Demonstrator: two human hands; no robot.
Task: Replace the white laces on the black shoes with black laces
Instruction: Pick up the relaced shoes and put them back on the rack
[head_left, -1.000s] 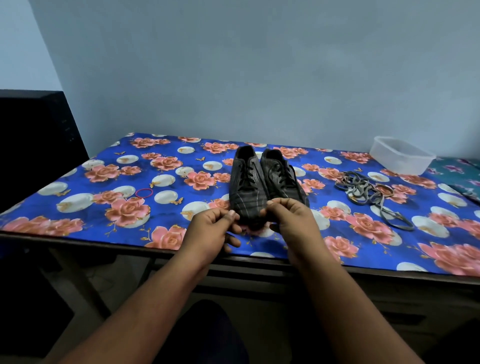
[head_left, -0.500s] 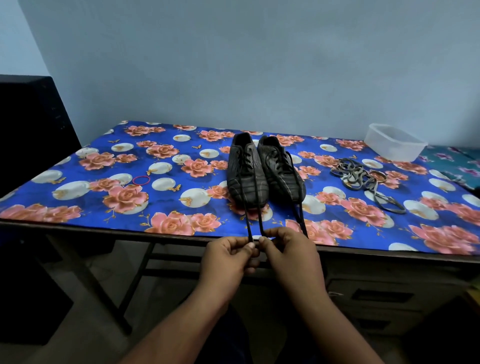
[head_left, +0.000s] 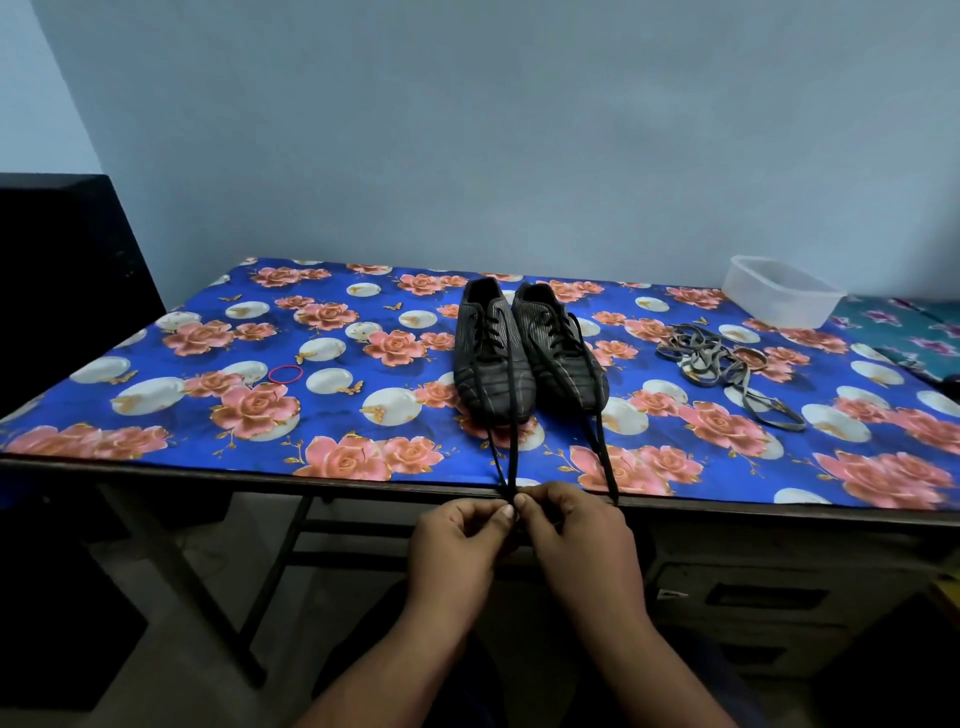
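Near the worktop (head_left: 156, 457) edge, left hand (head_left: 457, 545) and right hand (head_left: 576, 540) each keep a pinching grip on black laces (head_left: 511, 415) running up to two shoes (head_left: 524, 353) side by side mid-worktop. White laces (head_left: 722, 364) lie rightward.

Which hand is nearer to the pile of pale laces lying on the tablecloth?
The right hand. It is at the table's front edge, pinching black lace ends, with the pile of pale laces farther back and to its right. The left hand sits beside it, farther from the pile.
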